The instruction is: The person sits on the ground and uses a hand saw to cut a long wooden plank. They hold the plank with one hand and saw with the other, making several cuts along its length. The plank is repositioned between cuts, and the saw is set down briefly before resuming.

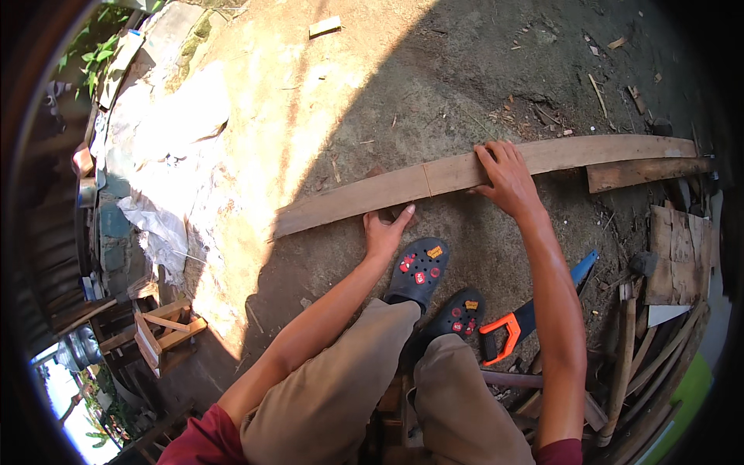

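Note:
A long, flat wooden plank (372, 191) stretches across in front of me, with a thin line marked across its face near the middle. My right hand (508, 178) grips it right of that line, fingers over the upper face and thumb by the near edge. Left of the line, my left hand (385, 231) holds the plank from below; its thumb shows at the near edge and its other fingers are largely hidden beneath. Beside my right forearm lies a handsaw (528, 316) with an orange and black handle, partly covered by that arm.
Another board (643, 172) lies under the plank's right end. Sticks and wood pieces (659, 356) are piled at the right. My clogs (418, 267) rest on the ground just nearer than the plank. A small wooden frame (167, 333) and white sacking (159, 236) are at the left.

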Available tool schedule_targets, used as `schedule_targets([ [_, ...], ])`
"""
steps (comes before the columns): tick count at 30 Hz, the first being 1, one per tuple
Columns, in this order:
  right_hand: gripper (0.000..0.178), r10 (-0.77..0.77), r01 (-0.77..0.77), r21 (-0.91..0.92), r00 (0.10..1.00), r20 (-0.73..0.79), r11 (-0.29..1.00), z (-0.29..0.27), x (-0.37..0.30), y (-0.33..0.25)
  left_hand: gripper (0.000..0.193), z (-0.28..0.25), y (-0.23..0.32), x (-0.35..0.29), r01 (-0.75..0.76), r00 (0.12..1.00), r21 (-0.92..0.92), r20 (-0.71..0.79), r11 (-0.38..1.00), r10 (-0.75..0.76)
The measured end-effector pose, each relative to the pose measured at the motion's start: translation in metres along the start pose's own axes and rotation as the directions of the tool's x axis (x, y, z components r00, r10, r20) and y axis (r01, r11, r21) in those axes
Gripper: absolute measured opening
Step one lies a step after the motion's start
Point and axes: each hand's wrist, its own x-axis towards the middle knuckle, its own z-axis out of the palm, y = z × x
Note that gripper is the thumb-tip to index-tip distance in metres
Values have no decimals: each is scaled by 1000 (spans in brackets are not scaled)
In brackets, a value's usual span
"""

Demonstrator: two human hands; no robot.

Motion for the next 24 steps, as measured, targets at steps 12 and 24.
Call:
schedule_targets([
  [12, 82, 11, -10, -21, 998, 68, 1000, 11, -2, -2, 51, -18, 39, -6, 125, 985, 152, 103, 980, -141],
  [24, 83, 47, -46, 68, 999, -13, 997, 20, -17, 3, 64, -30, 35, -16, 193, 957, 186, 181, 963, -226],
])
